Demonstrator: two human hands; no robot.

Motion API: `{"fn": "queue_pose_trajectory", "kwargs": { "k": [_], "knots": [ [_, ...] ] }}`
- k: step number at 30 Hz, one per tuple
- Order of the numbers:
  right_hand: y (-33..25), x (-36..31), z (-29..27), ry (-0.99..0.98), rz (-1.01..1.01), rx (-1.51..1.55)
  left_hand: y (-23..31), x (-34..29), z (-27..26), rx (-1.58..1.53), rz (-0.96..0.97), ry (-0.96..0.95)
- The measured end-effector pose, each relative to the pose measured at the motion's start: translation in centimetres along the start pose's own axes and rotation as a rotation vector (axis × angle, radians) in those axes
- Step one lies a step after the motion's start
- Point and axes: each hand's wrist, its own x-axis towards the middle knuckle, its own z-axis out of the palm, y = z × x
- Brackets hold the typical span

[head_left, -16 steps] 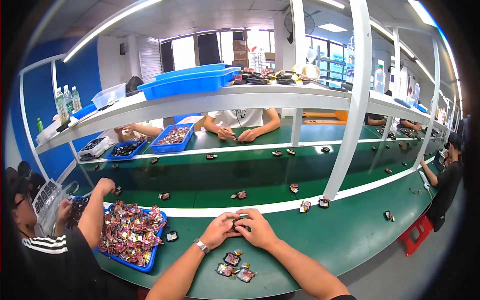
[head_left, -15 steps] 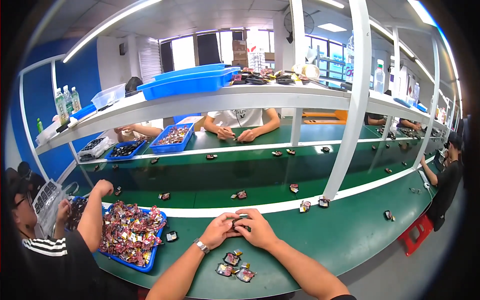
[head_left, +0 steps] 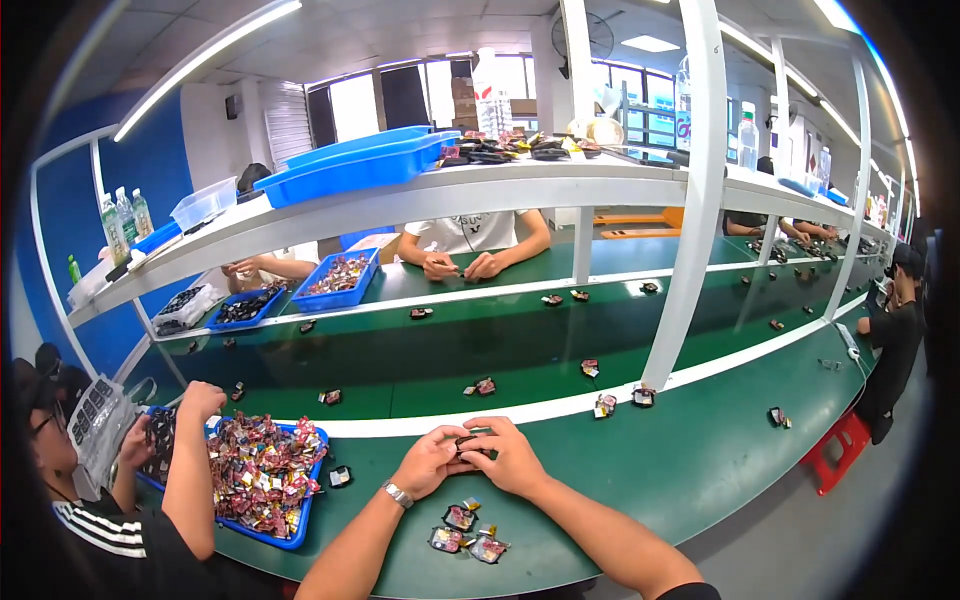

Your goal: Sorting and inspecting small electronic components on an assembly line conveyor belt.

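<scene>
My left hand (head_left: 430,464) and my right hand (head_left: 508,458) meet over the green bench (head_left: 580,480). Between their fingertips is a small black part (head_left: 464,446), closed in from both sides and mostly covered by my fingers. Nearer to me, between my forearms, lies a loose group of small electronic assemblies (head_left: 488,548) with dark red boards, silvery patches and yellow tabs on black shells. One more black-shelled assembly (head_left: 340,477) rests on the bench to the left of my hands, beside a blue tray.
The blue tray (head_left: 322,462) at left is heaped with reddish assemblies (head_left: 262,470); a co-worker's arm (head_left: 190,470) reaches beside it. Beyond a white rail (head_left: 400,426) runs a dark green conveyor (head_left: 440,350) carrying scattered assemblies. A white post (head_left: 690,200) and overhead shelf (head_left: 500,190) stand ahead.
The whole view has shifted slightly. My hands stay together around the small black part, with the fingers moving only a little. At left, the co-worker's raised hand has come down slightly.
</scene>
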Motion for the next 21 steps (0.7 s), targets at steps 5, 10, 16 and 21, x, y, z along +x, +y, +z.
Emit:
{"fn": "queue_pose_trajectory", "kwargs": {
  "k": [5,10,16,21],
  "knots": [
    [0.6,0.0,-0.2,-0.024,-0.031,-0.003,0.1,-0.1,0.0,-0.015,-0.006,-0.013],
    [0.0,0.0,0.1,-0.019,0.022,0.0,0.1,0.0,0.3,0.003,0.019,-0.002],
    [-1.0,0.2,0.1,0.035,-0.089,-0.061,-0.3,0.0,-0.5,-0.044,0.086,-0.019],
    [-0.3,-0.1,0.2,0.046,-0.057,-0.034,-0.1,0.0,-0.2,-0.084,0.063,-0.039]
  ]
}}
